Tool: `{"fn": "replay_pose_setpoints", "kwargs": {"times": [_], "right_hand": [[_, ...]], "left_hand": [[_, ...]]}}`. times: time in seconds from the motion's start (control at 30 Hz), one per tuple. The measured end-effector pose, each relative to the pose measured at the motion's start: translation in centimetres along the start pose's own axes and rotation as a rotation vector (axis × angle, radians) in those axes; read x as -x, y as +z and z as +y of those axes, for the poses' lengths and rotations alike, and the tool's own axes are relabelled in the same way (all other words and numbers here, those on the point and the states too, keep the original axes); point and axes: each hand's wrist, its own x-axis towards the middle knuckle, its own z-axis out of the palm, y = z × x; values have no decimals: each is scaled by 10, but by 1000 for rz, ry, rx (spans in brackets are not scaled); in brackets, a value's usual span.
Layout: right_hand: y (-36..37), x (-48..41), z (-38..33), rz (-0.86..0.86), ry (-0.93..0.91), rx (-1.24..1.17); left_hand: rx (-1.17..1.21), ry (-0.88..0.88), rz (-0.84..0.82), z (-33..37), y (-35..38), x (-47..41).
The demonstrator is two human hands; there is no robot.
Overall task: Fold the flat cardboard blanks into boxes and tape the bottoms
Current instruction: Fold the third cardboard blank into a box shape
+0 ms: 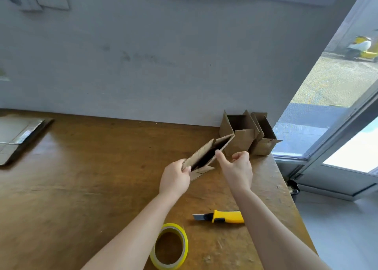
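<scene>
Gripping the near-left end of the half-opened cardboard blank (pixel 206 155), the left hand (pixel 176 179) holds it up off the table (pixel 81 187), thumb on its top edge. The right hand (pixel 238 171) sits just right of the blank, fingers curled in, thumb stuck out and touching the blank's right side. Two folded boxes (pixel 241 134) stand just behind the blank. Nearer than the blank lie a tape roll (pixel 184 235) and a utility knife (pixel 227 216). Flat blanks (pixel 12 134) lie far left of it.
</scene>
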Motion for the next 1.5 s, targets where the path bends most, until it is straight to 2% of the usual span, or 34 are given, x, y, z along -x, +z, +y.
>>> {"fn": "replay_pose_setpoints", "kwargs": {"times": [0.17, 0.27, 0.37, 0.4, 0.53, 0.57, 0.63, 0.7, 0.77, 0.8, 0.87, 0.93, 1.0, 1.1, 1.17, 1.23, 1.3, 1.37, 1.5], "right_hand": [[-4, -24, 2, -195, 65, -143], [-11, -31, 5, -298, 45, -88], [-17, -34, 11, -511, 59, -10], [-19, -35, 13, -521, 34, 48], [-26, -50, 14, -232, -200, 355], [-26, -53, 13, -211, -235, 350], [-23, -57, 11, -289, -283, 269], [-19, -55, 9, -425, -371, 264], [-14, -51, 8, -517, -469, 346], [-11, -49, 9, -557, -499, 357], [-4, -43, 10, -623, -548, 335], [2, -40, 12, -659, -615, 334], [7, -37, 12, -715, -653, 371], [14, -37, 9, -844, -660, 474], [11, -41, -1, -1034, -565, 449], [5, -46, -12, -1202, -524, 457], [4, -50, -16, -1157, -560, 464], [9, -49, -13, -971, -575, 389], [26, -38, -5, -665, -628, 464]], "left_hand": [[177, -137, -97, -11, 6, -4], [435, -321, -13, -10, 8, -8], [600, -492, 76, -7, 5, -18], [601, -516, 92, -7, 3, -21], [618, -532, 34, -16, -11, -29], [624, -530, 5, -18, -14, -30], [632, -512, -17, -18, -18, -31], [639, -520, 49, -17, -18, -33], [640, -572, 205, -19, -12, -34], [547, -577, 306, -21, -8, -34], [247, -539, 494, -22, -1, -30], [141, -402, 601, -22, 3, -26], [90, -220, 570, -24, 5, -24], [-46, 24, 407, -36, 2, -22], [-154, 143, 378, -46, -1, -16], [-340, 210, 439, -52, -2, -13], [-428, 240, 494, -54, -2, -15], [-359, 282, 431, -52, -5, -16], [77, 148, 174, -46, -20, -1]]}}
